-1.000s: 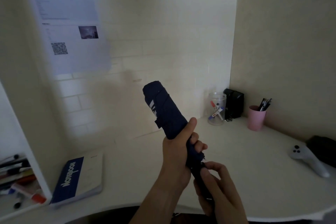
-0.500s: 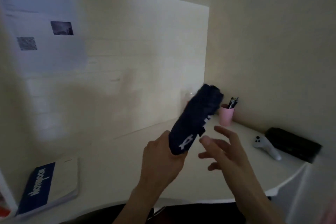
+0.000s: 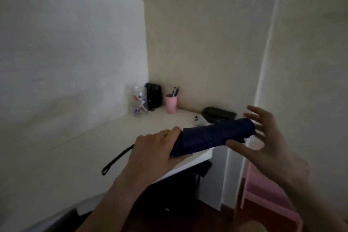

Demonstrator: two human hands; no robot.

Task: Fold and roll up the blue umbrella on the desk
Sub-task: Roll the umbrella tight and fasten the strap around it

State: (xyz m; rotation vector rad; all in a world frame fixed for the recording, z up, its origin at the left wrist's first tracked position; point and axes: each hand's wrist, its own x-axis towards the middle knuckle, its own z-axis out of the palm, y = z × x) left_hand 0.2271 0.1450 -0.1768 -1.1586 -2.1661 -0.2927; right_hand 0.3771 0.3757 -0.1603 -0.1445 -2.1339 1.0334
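Holding the folded blue umbrella nearly level above the right end of the white desk, tilted slightly up toward the right. Gripping its handle end with the left hand, fingers wrapped tight around the dark fabric, a gold ring showing on one of them. Trailing a black wrist strap out from under that hand, its loop hanging down and left over the desk surface. Reaching in at the far end with the right hand, fingers spread wide apart around the umbrella's rounded tip, thumb touching the underside of the canopy, the other fingers curved past the end; not closed on it.

Sitting at the back corner of the desk: a clear jar with markers, a black box just beside it, and a pink cup with pens, all close together against the wall. Lying further right, near the desk edge: a black case and a white controller, partly hidden behind the umbrella. Standing on the floor at lower right, below the right forearm: a pink stool, blurred.
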